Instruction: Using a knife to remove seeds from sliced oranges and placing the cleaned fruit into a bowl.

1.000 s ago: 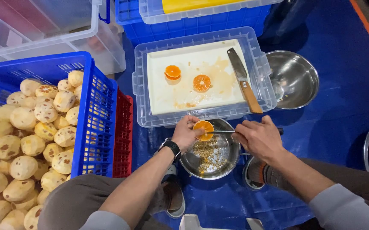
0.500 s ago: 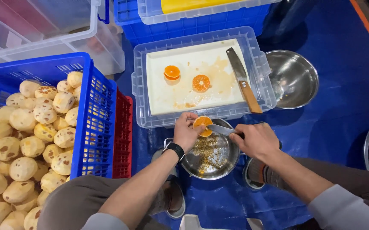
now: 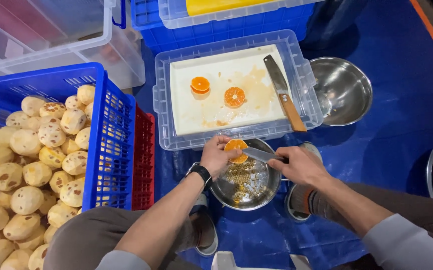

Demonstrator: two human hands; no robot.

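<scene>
The orange half (image 3: 236,150), likely soft, wet and slippery, sits over the seed-filled steel bowl (image 3: 246,182), best held by its rind. The left hand (image 3: 215,157) cups it; the right hand (image 3: 299,165) grips a small knife (image 3: 259,155) touching it.

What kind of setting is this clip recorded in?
Probably a makeshift fruit-prep station on the floor, not a proper kitchen. A blue crate is piled with peeled fruit, a cutting board lies on an upturned bin, and the left hand holds an orange half over a seed-filled bowl on blue tarp.
</scene>
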